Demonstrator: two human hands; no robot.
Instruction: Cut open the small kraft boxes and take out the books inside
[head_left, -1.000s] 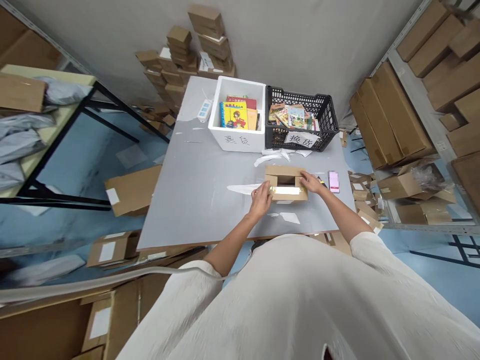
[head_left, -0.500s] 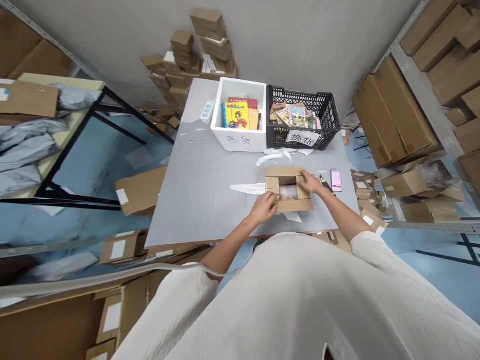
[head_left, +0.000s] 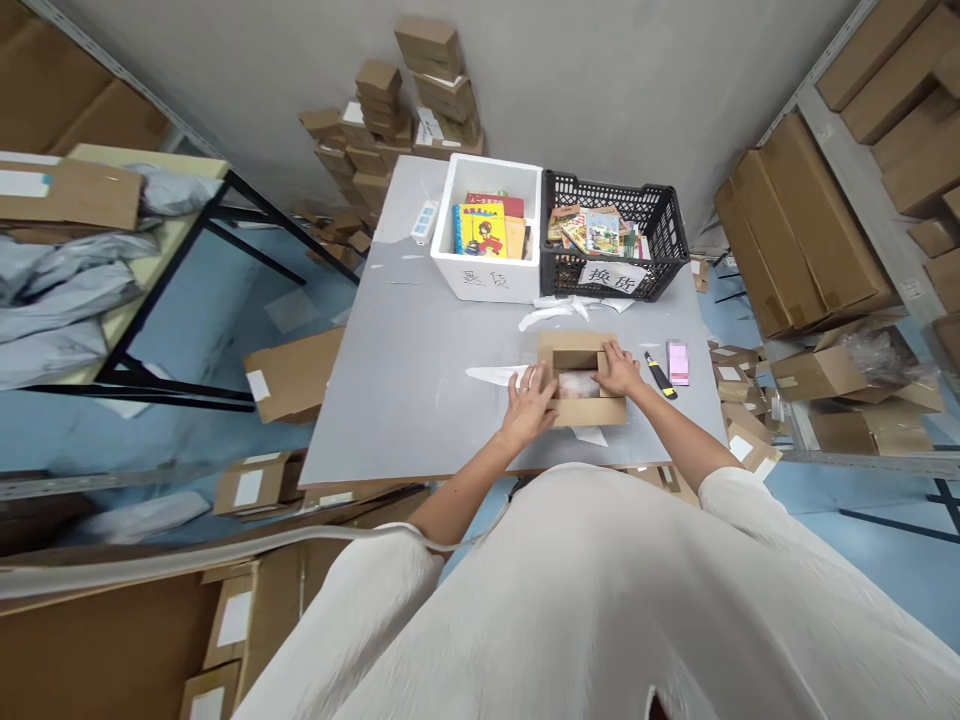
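Observation:
An open cardboard box (head_left: 589, 412) lies on the grey table (head_left: 397, 400) with its flaps folded out. Inside it is something pale in what looks like clear wrap (head_left: 576, 384); its kind I cannot make out. My left hand (head_left: 528, 405) grips the box's left side, fingers bent over the flap. On the opposite side my right hand (head_left: 619, 370) holds the right flap and wall, its fingertips reaching into the opening. A black and yellow utility knife (head_left: 660, 377) and a phone with a pink screen (head_left: 678, 363) lie right of my right hand.
Behind the box stand a white foam bin (head_left: 487, 280) and a black plastic crate (head_left: 552, 272), both holding books. Torn paper (head_left: 491, 375) lies left of the box. Stacked cartons (head_left: 442, 95) rise against the wall. Shelves with boxes flank the table.
My left hand has shifted up along the box's left side, its fingers more raised. My right hand's fingertips reach lower into the opening. The whole view has slid slightly.

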